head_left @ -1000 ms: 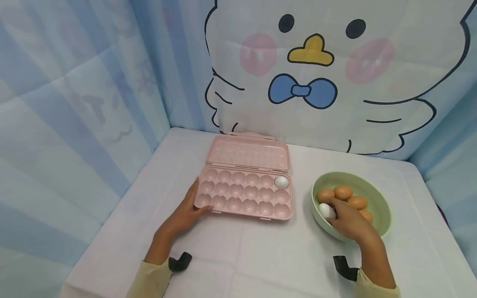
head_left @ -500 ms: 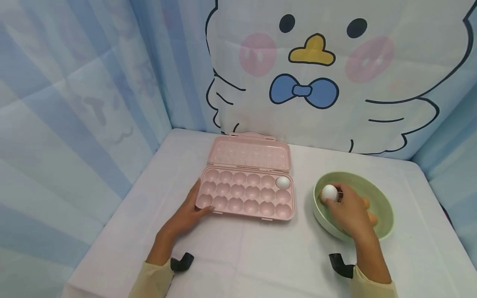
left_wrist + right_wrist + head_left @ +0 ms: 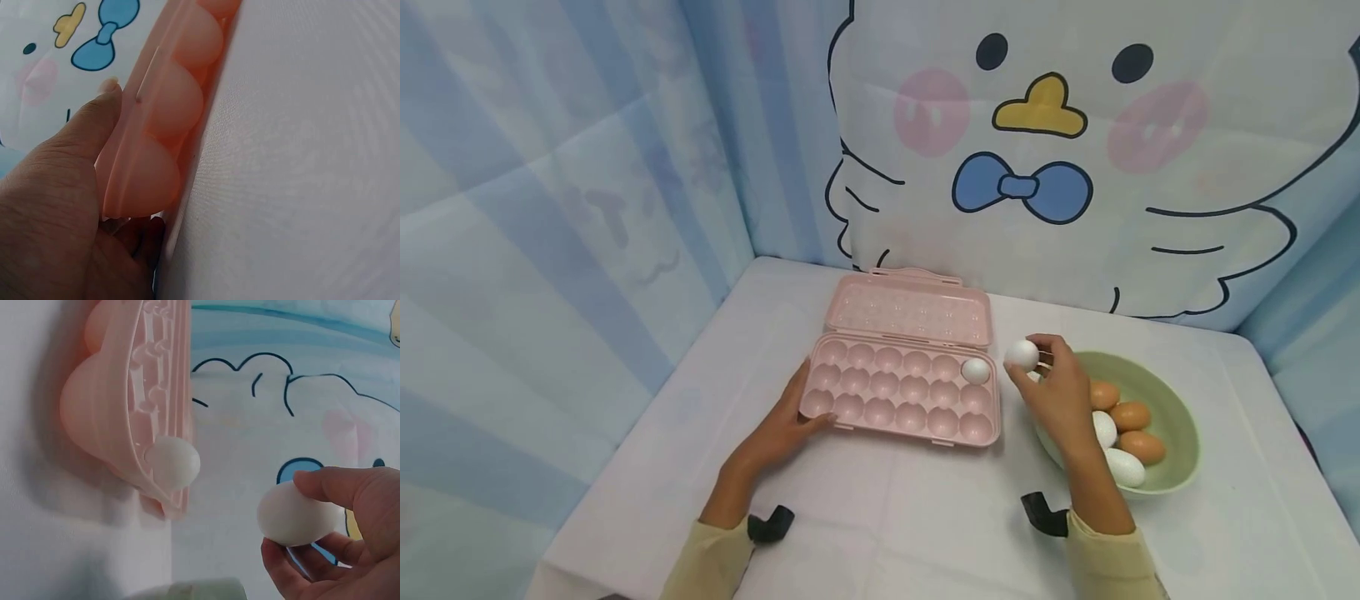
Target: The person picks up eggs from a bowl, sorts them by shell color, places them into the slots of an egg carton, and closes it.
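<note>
A pink plastic egg box lies with its lid folded back. One white egg sits in its far right cup. My left hand grips the box's left end; in the left wrist view the thumb lies along the rim and the fingers curl below the end cup. Between thumb and fingertips, my right hand pinches another white egg, held in the air between box and bowl. The green bowl holds brown eggs and white eggs, partly hidden by my right forearm.
A white cloth covers the table. Behind it hangs a curtain with a cartoon bird, and a blue striped curtain borders the left side. Black wrist mounts stick out from both sleeves.
My right hand has picked a white egg out of the bowl, raised it and carried it left towards the box. The left hand stays on the box; the head view has shifted slightly.
</note>
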`<state>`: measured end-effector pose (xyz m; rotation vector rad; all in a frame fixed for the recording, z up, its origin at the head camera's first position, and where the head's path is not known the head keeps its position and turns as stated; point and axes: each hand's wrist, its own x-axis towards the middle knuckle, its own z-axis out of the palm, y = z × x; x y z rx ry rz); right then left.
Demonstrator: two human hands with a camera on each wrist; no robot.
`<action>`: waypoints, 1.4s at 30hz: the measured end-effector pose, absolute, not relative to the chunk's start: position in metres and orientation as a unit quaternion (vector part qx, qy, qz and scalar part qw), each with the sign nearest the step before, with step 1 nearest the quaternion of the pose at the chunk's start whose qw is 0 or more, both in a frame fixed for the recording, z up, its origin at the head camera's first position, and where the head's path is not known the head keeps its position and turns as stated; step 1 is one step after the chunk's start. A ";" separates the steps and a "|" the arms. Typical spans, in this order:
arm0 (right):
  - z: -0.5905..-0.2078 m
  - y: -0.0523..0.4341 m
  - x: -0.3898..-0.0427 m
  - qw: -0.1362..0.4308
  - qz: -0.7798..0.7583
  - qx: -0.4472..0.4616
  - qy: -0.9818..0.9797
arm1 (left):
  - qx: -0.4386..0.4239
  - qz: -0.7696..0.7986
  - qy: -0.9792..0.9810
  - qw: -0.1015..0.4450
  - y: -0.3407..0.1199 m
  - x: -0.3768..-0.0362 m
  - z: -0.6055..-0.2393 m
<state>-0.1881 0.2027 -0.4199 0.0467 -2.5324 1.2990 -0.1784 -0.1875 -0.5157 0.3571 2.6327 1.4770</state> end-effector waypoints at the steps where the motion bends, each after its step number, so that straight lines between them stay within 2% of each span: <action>1: -0.421 0.199 -0.191 0.147 0.453 0.024 -0.879 | 0.118 0.487 0.864 0.051 -0.187 -0.178 -0.516; 13: -0.454 0.162 -0.228 0.136 0.474 0.079 -0.866 | 0.124 0.489 0.862 0.046 -0.186 -0.178 -0.515; 20: -0.471 0.156 -0.236 0.136 0.480 0.106 -0.860 | 0.121 0.481 0.867 0.052 -0.185 -0.179 -0.518; 31: -0.480 0.159 -0.245 0.070 0.538 0.103 -0.834 | 0.119 0.479 0.868 0.050 -0.186 -0.178 -0.517; 36: -0.484 0.161 -0.248 0.038 0.506 0.102 -0.855 | 0.114 0.479 0.869 0.054 -0.187 -0.177 -0.518; 42: -0.485 0.159 -0.249 0.039 0.460 0.101 -0.881 | 0.118 0.482 0.867 0.047 -0.187 -0.177 -0.515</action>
